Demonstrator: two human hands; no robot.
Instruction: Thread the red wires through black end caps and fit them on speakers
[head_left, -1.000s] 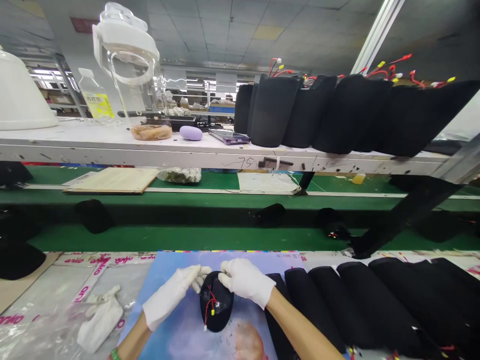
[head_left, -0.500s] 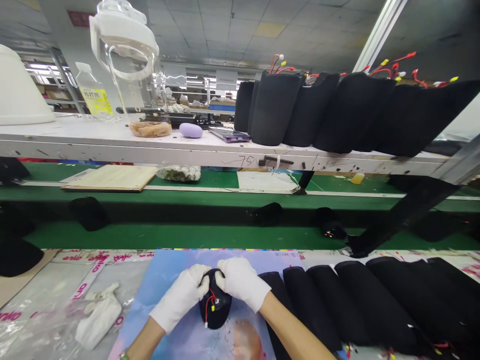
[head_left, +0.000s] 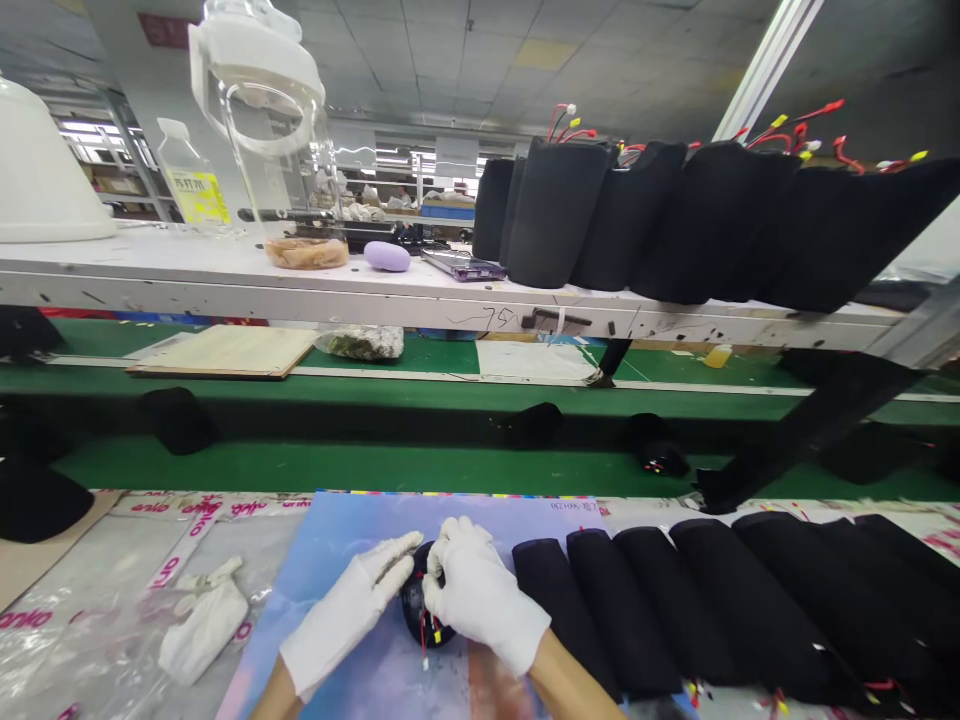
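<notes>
A black rounded piece (head_left: pixel 415 612), with red wires and small white and yellow connectors hanging from its end, sits between my hands on a blue-pink printed sheet (head_left: pixel 330 530). My left hand (head_left: pixel 349 610), in a white glove, lies along the piece's left side with its fingers stretched out. Also gloved, my right hand (head_left: pixel 480 595) has its fingers curled over the top right of the piece, gripping its edge. That hand hides part of the piece. Several black sleeve-like pieces (head_left: pixel 559 600) lie in a row to the right, some with wires at their near ends.
Behind the sheet runs a green conveyor belt (head_left: pixel 360 470) carrying a few black pieces (head_left: pixel 178 420). Above it, a white shelf (head_left: pixel 300 290) holds a clear jug (head_left: pixel 277 180), a bottle (head_left: pixel 191 180), a phone (head_left: pixel 463 265) and upright black pieces (head_left: pixel 559 215). A white glove (head_left: pixel 202 630) lies on plastic at left.
My left hand has loosened from a curled grip to straightened fingers beside the piece. My right hand has moved over the top of the piece, covering more of it.
</notes>
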